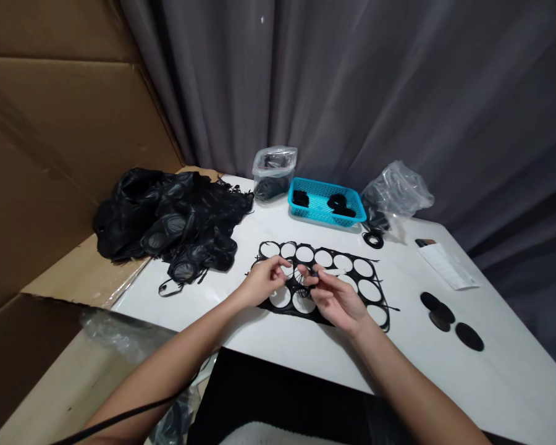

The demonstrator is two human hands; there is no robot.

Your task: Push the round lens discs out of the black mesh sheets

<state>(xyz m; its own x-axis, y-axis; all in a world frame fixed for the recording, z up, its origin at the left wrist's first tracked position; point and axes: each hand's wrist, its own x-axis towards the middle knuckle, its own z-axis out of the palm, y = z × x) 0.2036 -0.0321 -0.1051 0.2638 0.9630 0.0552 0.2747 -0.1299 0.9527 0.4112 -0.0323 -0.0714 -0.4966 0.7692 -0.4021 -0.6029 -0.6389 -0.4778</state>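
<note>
A black sheet with rows of round holes (322, 315) lies on the white table in front of me, with thin black cords sticking out at its edges. My left hand (265, 281) is over the sheet's left part, thumb and forefinger pinched; whatever is between them is too small to name. Just right of it, my right hand (336, 296) is closed at the fingertips on a small dark thing I cannot make out. Thin dark strands show between and below the two hands. Part of the sheet's middle is hidden behind my fingers.
A heap of black pieces with round parts (167, 216) lies at the left by a cardboard box (65, 123). Behind the sheet stand a blue basket (327, 217) and clear bags (274, 173). Black discs (469, 337) and a white paper (447, 266) lie at the right.
</note>
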